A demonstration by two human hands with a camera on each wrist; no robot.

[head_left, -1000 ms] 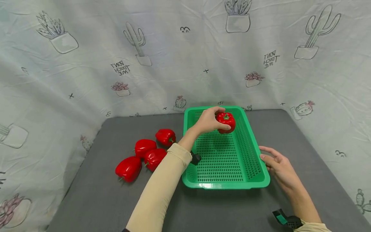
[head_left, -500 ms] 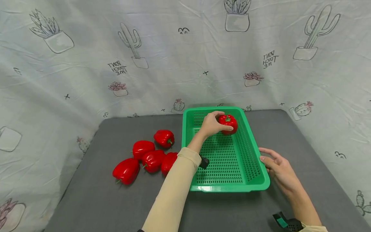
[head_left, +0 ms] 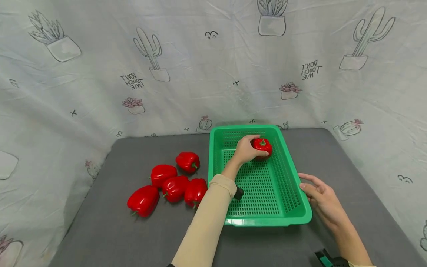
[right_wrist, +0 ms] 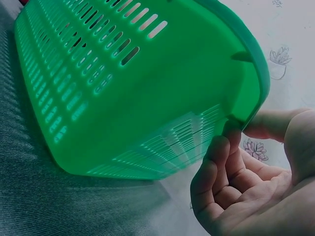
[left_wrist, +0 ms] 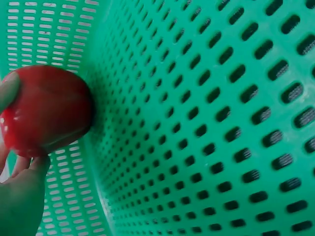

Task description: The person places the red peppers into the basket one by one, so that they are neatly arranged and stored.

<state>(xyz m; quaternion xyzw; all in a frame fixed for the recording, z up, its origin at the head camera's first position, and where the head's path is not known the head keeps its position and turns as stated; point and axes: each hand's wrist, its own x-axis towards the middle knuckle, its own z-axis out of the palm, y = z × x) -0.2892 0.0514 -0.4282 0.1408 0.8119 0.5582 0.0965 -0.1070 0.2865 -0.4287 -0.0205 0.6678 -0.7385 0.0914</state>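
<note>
My left hand [head_left: 246,151] grips a red bell pepper [head_left: 262,147] from its left side, fingers behind and thumb in front, low in the far part of a green perforated basket [head_left: 260,189]. The stem points up. In the left wrist view this bell pepper [left_wrist: 51,108] sits close to the basket's perforated floor, with the fingers of the left hand [left_wrist: 24,189] curled at its side. At the basket's right side my right hand [head_left: 323,200] pinches the rim. The right wrist view shows thumb and fingertips of the right hand [right_wrist: 246,182] meeting at the basket edge [right_wrist: 263,78].
Several red bell peppers [head_left: 175,188] lie grouped on the grey tabletop [head_left: 160,237], left of the basket. One pepper [head_left: 195,191] is right beside the basket and my left sleeve [head_left: 208,218]. A pale cactus-print cloth [head_left: 186,74] hangs behind and around the table.
My left hand has lowered the bell pepper into the basket and shifted it slightly right. The forearm moved right, uncovering another pepper on the table. The right hand keeps its hold on the rim.
</note>
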